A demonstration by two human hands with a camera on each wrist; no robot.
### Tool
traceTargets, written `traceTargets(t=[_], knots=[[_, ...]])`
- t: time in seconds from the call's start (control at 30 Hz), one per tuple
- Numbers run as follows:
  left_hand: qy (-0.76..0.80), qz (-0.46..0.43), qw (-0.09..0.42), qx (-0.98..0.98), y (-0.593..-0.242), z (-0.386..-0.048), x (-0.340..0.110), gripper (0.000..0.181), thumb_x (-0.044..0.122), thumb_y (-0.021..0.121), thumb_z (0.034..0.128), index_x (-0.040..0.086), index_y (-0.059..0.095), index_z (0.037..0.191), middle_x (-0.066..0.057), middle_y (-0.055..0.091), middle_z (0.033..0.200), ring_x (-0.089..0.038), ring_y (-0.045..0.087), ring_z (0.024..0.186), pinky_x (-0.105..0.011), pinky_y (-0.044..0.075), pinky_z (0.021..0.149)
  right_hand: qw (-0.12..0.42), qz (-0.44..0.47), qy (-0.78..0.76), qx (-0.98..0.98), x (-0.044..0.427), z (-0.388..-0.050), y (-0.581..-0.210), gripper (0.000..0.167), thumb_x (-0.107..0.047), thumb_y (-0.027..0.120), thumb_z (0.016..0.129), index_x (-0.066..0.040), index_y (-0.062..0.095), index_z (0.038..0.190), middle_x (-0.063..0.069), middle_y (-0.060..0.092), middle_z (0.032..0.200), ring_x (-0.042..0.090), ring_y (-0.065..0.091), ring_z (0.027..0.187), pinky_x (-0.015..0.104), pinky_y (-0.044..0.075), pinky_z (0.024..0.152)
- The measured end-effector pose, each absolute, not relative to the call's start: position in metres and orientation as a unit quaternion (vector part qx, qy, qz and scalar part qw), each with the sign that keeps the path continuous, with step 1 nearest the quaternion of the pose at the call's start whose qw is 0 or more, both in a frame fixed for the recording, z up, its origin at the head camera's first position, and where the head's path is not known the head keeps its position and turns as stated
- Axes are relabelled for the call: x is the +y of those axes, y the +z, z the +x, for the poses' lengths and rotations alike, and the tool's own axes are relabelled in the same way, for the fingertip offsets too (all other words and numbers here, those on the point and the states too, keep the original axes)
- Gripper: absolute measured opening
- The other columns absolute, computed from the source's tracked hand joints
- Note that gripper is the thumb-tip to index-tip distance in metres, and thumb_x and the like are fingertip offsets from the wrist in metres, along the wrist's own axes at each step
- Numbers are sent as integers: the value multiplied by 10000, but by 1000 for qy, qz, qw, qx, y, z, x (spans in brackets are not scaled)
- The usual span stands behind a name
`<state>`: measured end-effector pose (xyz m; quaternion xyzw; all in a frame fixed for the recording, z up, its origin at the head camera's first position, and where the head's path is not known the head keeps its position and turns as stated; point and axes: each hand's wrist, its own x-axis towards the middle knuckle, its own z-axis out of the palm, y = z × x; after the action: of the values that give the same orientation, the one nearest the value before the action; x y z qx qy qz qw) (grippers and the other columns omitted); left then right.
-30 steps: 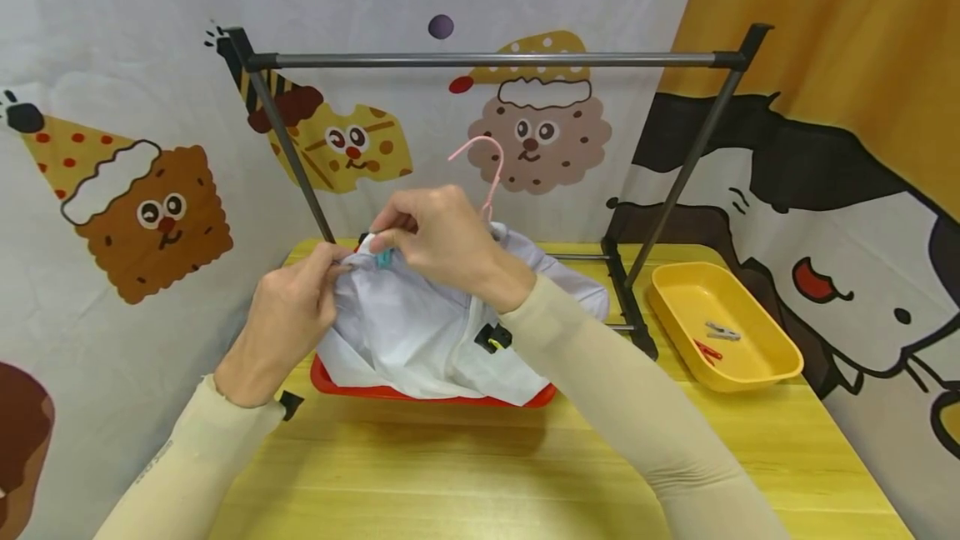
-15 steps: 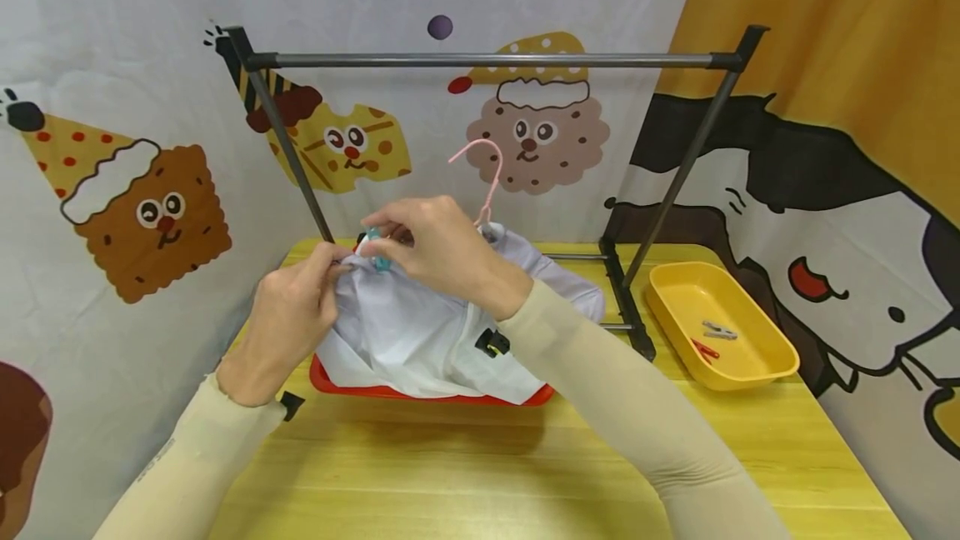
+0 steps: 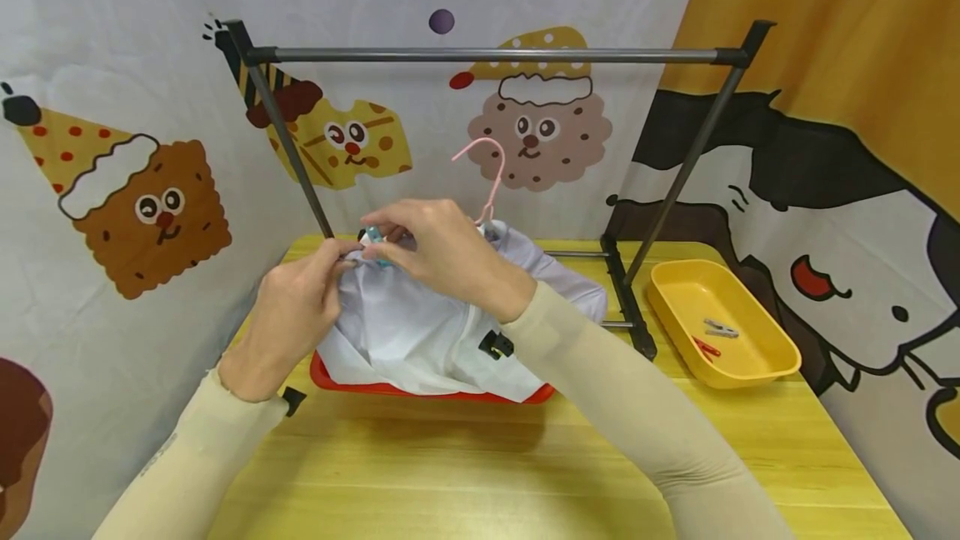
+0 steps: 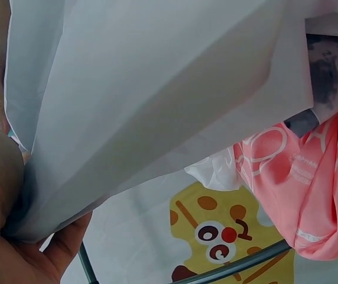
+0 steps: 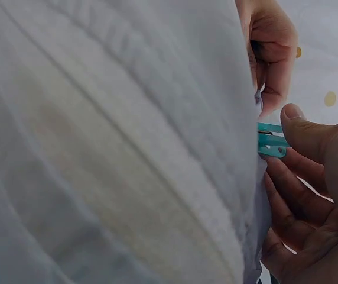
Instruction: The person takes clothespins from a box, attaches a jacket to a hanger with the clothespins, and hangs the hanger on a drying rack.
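A white garment [image 3: 405, 332] hangs over a pink hanger [image 3: 495, 177], whose hook sticks up behind my right wrist. My left hand [image 3: 288, 315] pinches the garment's upper left edge between thumb and fingers. Beside it, my right hand [image 3: 450, 257] pinches a teal clothespin [image 5: 272, 142] between thumb and fingers. In the right wrist view the clothespin's handles point toward the thumb, and its far end sits at the cloth edge. Whether its tips bite the fabric is hidden. The left wrist view has the cloth [image 4: 157, 89] stretching away from my left fingers.
Under the garment shows the rim of a red basin [image 3: 360, 387]. A metal drying rack [image 3: 487, 55] stands over it. At right, a yellow tray [image 3: 757, 373] holds a red clothespin [image 3: 705, 347] and a grey one [image 3: 722, 328]. Pink printed fabric [image 4: 299, 183] hangs beyond the garment.
The right hand's fingers have shifted slightly, and the teal clothespin, earlier below the fingertips, now shows between thumb and fingers. The left hand keeps its hold on the garment edge.
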<state>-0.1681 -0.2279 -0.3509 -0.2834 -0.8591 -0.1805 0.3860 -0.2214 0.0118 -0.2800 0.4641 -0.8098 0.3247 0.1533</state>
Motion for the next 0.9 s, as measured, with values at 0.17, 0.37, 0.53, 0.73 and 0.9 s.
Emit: traceTargets(t=[0.17,0.37,0.53,0.73,0.9], knots=[[-176,-282,387,-860,-352,-168,-228,180,-167,741,1018,-39,743,1144,-225,808,906,-381,806,724,-534,702,667,163,467,323,-807,12,-220,-282,365,-227,858,1082,-41,824,1395,95,875,1279,157,847,1068,203,650,986],[-170,-278,390,-861,-354,-168,-230,183,-164,743,1015,-30,729,1140,-215,806,906,-379,801,721,-532,698,662,185,471,323,-800,15,-218,-286,411,-270,868,1079,-45,816,1419,97,875,1278,177,839,1079,242,653,1005],[-168,-273,391,-863,-354,-167,-232,183,-161,740,1017,-30,727,1142,-212,808,913,-373,789,713,-534,696,660,204,470,335,-791,20,-219,-289,410,-268,887,1065,-51,822,1407,95,874,1262,191,833,1088,259,651,1011],[-173,-264,388,-866,-354,-167,-232,169,-156,732,1024,-30,729,1137,-217,817,931,-408,821,759,-561,709,698,227,472,347,-778,31,-218,-293,368,-205,898,1055,-31,828,1371,97,870,1238,208,823,1100,285,655,1018],[-174,-261,390,-866,-355,-167,-233,165,-148,747,1022,-28,727,1135,-220,816,926,-418,825,767,-566,710,698,251,477,358,-763,42,-217,-295,322,-170,892,1056,-37,838,1343,108,868,1232,220,829,1117,311,662,1033]])
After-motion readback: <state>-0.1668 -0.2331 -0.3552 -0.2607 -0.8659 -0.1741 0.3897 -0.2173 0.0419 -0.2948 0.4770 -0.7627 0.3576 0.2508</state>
